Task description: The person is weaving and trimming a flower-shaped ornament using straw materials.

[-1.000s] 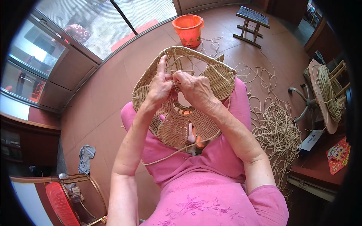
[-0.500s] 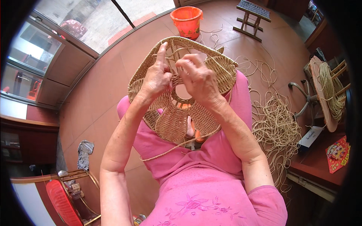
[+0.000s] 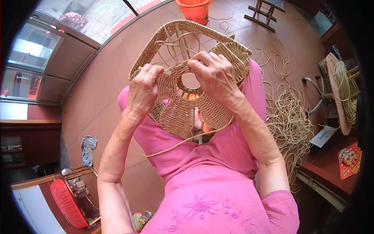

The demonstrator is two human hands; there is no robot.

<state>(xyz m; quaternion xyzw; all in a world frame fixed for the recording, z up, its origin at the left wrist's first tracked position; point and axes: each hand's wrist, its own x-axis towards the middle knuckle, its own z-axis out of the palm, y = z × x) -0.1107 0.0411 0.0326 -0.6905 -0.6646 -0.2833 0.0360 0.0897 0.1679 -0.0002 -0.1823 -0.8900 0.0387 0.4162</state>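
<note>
A woven straw-coloured piece (image 3: 177, 117) with petal-shaped panels round a central ring lies tilted across my lap. Its far side is a braided rim with bare spokes and loose strands showing inside. My left hand (image 3: 144, 87) is closed at the left of the ring, its fingertips pinched on a thin cord (image 3: 171, 69). My right hand (image 3: 216, 76) rests over the ring's right edge, thumb and fingers pinched together at the cord's other end. The cord runs between both hands just above the ring; what lies inside the fingertips is partly hidden.
A heap of loose cord (image 3: 290, 124) lies on the floor to my right, near a board wound with cord (image 3: 343, 93). An orange bucket (image 3: 194, 11) and a small stool (image 3: 265, 13) stand ahead. At the lower left is a red fan (image 3: 70, 202); a cloth (image 3: 89, 150) lies nearby.
My left index finger, stretched out before, is now curled in. My hands have moved farther apart and lower against the weave, my right hand settling by the ring. The view has shifted slightly.
</note>
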